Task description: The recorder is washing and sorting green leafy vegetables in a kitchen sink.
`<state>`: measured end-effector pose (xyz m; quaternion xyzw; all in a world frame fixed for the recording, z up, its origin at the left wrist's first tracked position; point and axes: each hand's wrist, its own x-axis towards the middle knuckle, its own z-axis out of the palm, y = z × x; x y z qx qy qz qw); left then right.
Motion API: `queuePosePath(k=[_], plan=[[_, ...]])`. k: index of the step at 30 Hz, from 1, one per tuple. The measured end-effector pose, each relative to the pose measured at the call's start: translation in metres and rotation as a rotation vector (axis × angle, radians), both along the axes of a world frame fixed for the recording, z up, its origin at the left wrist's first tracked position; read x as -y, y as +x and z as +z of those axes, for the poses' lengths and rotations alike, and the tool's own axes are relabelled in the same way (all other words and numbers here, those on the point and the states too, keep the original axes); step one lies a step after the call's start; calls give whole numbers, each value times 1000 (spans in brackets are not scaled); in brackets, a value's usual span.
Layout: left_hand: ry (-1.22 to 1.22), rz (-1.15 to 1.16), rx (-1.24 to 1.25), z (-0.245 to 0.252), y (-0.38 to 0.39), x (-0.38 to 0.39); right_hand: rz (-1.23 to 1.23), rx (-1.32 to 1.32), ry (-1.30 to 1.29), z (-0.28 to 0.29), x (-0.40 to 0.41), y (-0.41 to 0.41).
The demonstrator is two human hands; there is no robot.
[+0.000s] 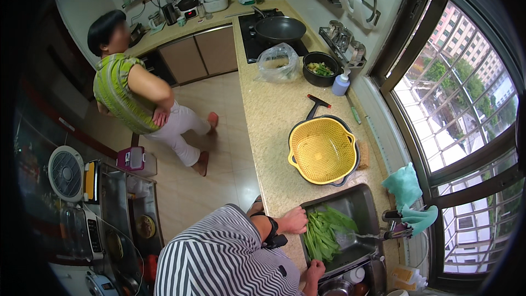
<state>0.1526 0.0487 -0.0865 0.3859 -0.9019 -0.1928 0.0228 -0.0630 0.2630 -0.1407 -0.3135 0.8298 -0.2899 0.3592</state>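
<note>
Leafy green vegetables (324, 230) lie heaped in the metal sink (365, 201), toward its near side. Water runs onto them from the faucet (388, 235). My left hand (295, 220) is at the sink's near rim, touching or very close to the leaves, its fingers curled downward. Closer to the sink's lower corner is my right hand (315, 270), fingers bent, beside the leaf ends. The fingertips of both hands are hidden, so I cannot tell whether either grips anything.
A yellow colander (322, 150) sits in a dark basin on the counter. Beyond are a squeegee (316, 105), a black pot of food (321, 68), a plastic bag (279, 63) and a wok (280, 28). Another person (127, 86) stands behind, at left. Teal cloths (404, 187) hang by the window.
</note>
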Motion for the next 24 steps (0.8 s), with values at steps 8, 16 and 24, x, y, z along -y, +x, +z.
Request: queuePosePath(k=[8, 16, 24], plan=[[8, -2, 38, 5, -1, 0, -2, 6, -13, 0, -1, 1], [44, -2, 70, 5, 0, 0, -34, 54, -1, 3, 1, 3], [5, 4, 42, 2, 0, 0, -3, 29, -34, 4, 0, 2]])
